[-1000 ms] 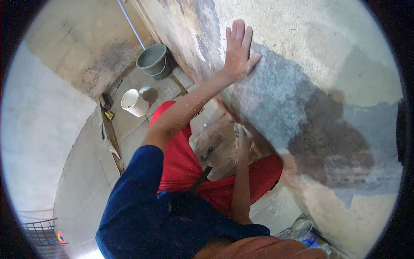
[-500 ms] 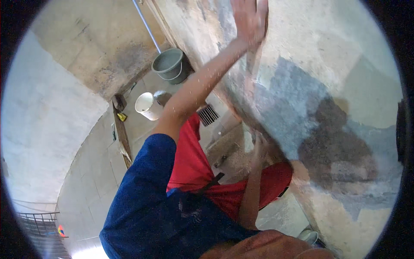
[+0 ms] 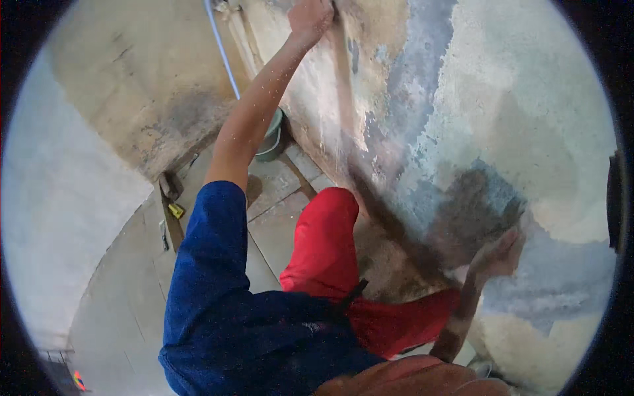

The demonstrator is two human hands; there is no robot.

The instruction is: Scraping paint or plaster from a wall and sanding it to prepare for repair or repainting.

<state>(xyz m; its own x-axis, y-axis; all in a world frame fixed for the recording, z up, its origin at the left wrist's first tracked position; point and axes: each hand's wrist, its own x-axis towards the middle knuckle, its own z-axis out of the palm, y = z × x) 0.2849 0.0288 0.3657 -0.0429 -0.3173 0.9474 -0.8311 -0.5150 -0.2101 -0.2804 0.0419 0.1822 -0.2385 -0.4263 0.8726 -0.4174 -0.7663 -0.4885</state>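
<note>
My left hand (image 3: 312, 18) is raised high against the patchy, peeling wall (image 3: 489, 53) on the right. Its fingers look curled in, and a dark sliver shows at its far edge, too little to name. The left forearm, dotted with pale flecks, stretches up from a blue sleeve. Lower down and to the right, my right hand (image 3: 500, 253) is at the same wall, over a grey-blue bare patch. Its fingers are blurred against the wall, so their pose is hard to read.
A grey bucket (image 3: 271, 142) stands on the tiled floor at the wall's foot, partly behind my left arm. A blue pole (image 3: 223, 51) leans in the far corner. A yellow object (image 3: 176, 210) lies by a wooden strip at the left. My red-clad knee (image 3: 327, 224) is bent beside the wall.
My left hand has moved left along the wall, its fingers going from stretched to curled. The right hand has come up from low down onto the wall. The white pail is out of sight.
</note>
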